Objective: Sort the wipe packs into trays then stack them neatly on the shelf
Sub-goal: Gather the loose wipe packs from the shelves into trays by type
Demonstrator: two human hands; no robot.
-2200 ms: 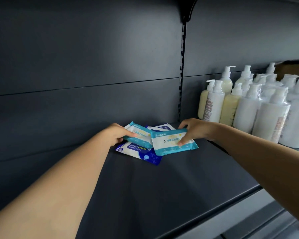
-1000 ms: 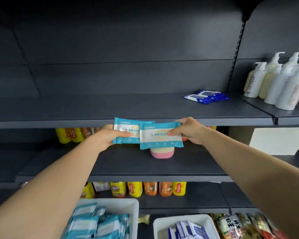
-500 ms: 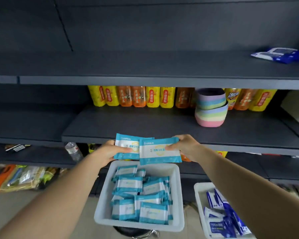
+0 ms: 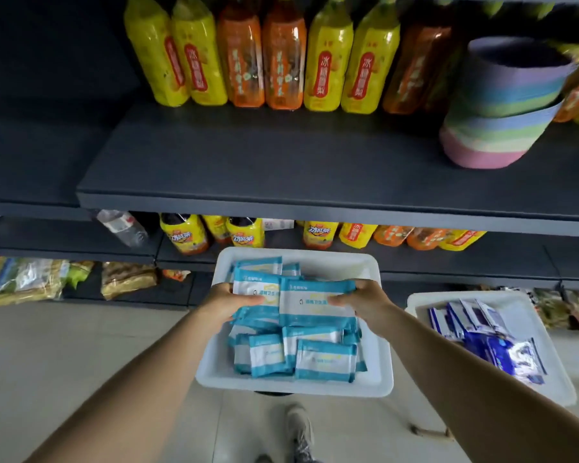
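My left hand [image 4: 226, 302] grips a teal-and-white wipe pack [image 4: 253, 290] by its left edge. My right hand [image 4: 365, 304] grips a second teal-and-white wipe pack [image 4: 311, 302] by its right edge; the two packs overlap. Both are held low over a white tray [image 4: 375, 379] that holds several matching teal packs [image 4: 321, 359]. A second white tray [image 4: 522, 305] to the right holds several dark blue wipe packs [image 4: 495, 352].
A dark shelf [image 4: 281, 172] above the trays carries yellow and orange drink bottles [image 4: 264, 55] at the back and stacked pastel bowls [image 4: 502, 105] at right. Lower shelves hold more bottles and snack bags [image 4: 27, 279]. My shoe [image 4: 300, 429] shows on the pale floor.
Both hands have carried the two teal packs from the upper shelf down to just above the tray of teal packs. The view has tilted down toward the trays and floor.
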